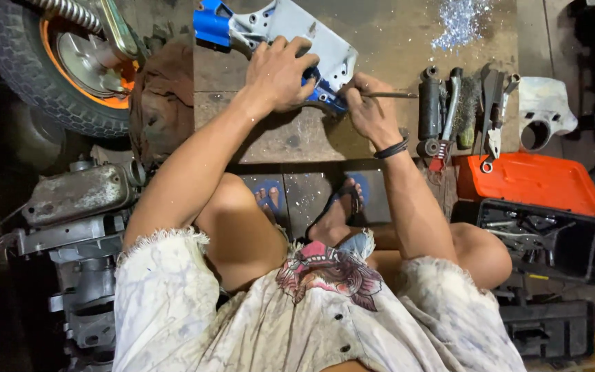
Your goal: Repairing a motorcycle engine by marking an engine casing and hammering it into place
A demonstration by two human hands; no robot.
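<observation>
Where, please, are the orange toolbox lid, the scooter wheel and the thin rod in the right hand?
orange toolbox lid (531,180): head view, middle of its flat top.
scooter wheel (15,65): head view, on the tyre tread.
thin rod (395,95): head view, its bare shaft beyond the right hand (373,114).

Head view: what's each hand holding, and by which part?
Left hand presses down on the grey-and-blue panel, near its lower edge. Right hand grips a thin metal rod tool by its near end.

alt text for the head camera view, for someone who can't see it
Seen from above, a seated person's left hand presses a blue and grey metal part onto a worn floor while the right hand works a thin rod against it. Hand tools and an orange toolbox lid lie alongside.
</observation>
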